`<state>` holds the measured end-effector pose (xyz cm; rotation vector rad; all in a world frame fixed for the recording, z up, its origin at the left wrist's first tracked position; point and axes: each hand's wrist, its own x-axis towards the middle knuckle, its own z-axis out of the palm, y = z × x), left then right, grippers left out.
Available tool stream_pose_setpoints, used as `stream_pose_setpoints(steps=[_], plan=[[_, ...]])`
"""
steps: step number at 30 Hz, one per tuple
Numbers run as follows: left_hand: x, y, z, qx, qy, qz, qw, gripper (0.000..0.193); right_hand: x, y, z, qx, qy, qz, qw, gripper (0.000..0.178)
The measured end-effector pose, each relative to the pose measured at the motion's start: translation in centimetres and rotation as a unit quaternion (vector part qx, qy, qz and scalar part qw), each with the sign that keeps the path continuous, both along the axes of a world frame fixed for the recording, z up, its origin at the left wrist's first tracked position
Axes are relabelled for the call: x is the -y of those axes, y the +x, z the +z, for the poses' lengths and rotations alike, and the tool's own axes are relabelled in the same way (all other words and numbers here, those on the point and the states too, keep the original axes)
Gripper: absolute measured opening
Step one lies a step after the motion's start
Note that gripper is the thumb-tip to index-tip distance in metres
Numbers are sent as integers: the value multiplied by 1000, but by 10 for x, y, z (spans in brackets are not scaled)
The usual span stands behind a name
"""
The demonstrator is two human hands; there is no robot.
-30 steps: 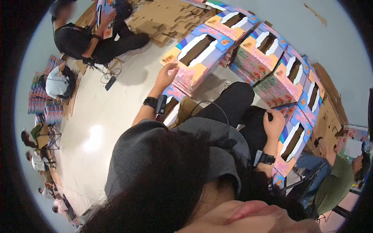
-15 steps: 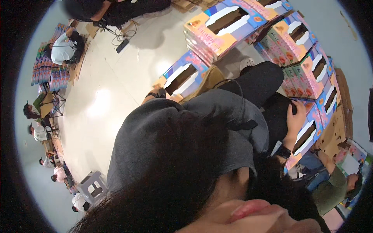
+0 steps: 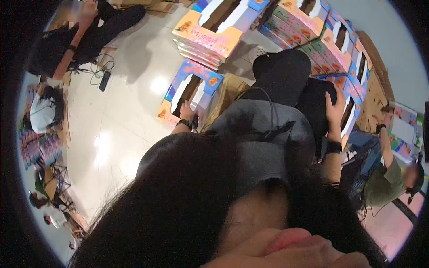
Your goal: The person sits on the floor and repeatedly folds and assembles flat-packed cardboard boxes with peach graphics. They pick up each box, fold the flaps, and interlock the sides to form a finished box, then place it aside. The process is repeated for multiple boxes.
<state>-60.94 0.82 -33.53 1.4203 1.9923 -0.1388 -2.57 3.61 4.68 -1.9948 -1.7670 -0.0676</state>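
Two hands of the wearer in view; left hand [image 3: 187,110] curled at the near edge of one low blue box [image 3: 190,91], fingers bent over that edge, how tightly they close not to be told; a black wristband just below the hand; right hand [image 3: 335,107] spread wide and flat, fingers apart, resting on the edge of a box in the right row [image 3: 351,96], gripping nothing that shows; a black watch on that wrist. Blue box: one, lying flat on the pale floor [image 3: 120,120] just left of the wearer's knee, open-topped, interior dark, contents not discernible. Stack [image 3: 205,38]: one pile of flat pink-and-orange boxes at top centre, the exact count unclear, the uppermost showing a dark window cut-out. Right row: several printed boxes, pink, green and blue, curving from the top edge down the right side, each with a dark window; number uncertain under lens bend. Cardboard sheets [image 3: 380,96]: brown, lying beyond the row at right. Other people: one seated at top left [image 3: 89,31], one in a green top at lower right [image 3: 384,178], one in white at far left [image 3: 42,114]; wearer's dark hair fills the lower frame.
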Motion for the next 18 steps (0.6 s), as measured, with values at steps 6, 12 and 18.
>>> stream_pose_setpoints(steps=[6, 12, 18], plan=[[-19, -2, -9, 131, -127, 121, 976, 71, -4, -10, 7, -12, -7, 11, 1000, 46], [-12, -26, -68, 218, -98, 171, 956, 49, -3, -11, 8, -5, -17, 4, 1000, 45], [4, -17, -34, 26, -80, 60, 995, 72, -6, -11, 6, 10, -12, 3, 1000, 45]])
